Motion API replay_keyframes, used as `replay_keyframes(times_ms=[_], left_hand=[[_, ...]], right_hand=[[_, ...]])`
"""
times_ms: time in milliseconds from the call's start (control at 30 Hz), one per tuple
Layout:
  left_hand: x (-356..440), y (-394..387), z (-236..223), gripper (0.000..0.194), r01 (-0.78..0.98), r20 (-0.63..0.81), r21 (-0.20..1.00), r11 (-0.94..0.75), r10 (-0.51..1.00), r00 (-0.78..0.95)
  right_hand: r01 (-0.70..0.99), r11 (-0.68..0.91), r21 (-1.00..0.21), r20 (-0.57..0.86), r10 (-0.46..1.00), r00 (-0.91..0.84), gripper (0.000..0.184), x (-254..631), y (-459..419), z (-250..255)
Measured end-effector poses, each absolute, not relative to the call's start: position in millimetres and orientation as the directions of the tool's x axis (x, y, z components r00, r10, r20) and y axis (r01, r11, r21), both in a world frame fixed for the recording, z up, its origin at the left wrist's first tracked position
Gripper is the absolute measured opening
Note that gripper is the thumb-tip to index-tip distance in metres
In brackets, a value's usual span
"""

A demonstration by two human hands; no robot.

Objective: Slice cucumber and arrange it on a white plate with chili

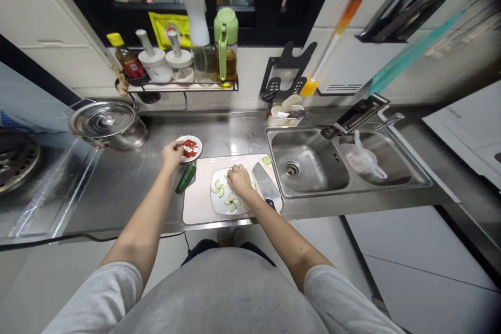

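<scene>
The square plate (245, 205) lay on the cutting board (199, 210), holding curved green slices (232, 202) arranged in pinwheels. The right hand (240, 181) was over the plate, fingers bunched; whether they gripped anything could not be told. Off the board's far left corner, a small dish (200, 148) held red bits (190, 144); the left hand (173, 154) was at its rim, fingertips drawn together, their grip unclear. A cucumber (186, 178) lay just left of the board, a knife (265, 180) on its right side. Right of the board, the sink's (313, 167) far basin contained a plastic bag (365, 157).
</scene>
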State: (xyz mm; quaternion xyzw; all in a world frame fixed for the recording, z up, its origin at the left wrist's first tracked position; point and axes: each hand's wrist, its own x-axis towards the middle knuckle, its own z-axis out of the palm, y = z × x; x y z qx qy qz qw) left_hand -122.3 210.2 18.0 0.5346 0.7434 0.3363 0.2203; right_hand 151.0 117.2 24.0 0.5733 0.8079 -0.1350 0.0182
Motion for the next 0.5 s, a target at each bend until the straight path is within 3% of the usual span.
replay_keyframes(times_ms=[200, 500], left_hand=[[-120.5, 209.8, 18.1, 0.039, 0.772, 0.040, 0.610, 0.178, 0.966, -0.254], [-117.9, 202.0, 18.1, 0.038, 0.825, 0.028, 0.515, 0.231, 0.958, -0.286]], right_hand=[[0.928, 0.307, -0.212, -0.166, 0.924, -0.344, 0.025, 146.9, 118.1, 16.0], [0.922, 0.277, -0.270, -0.116, 0.941, -0.316, 0.021, 146.3, 118.6, 11.7]])
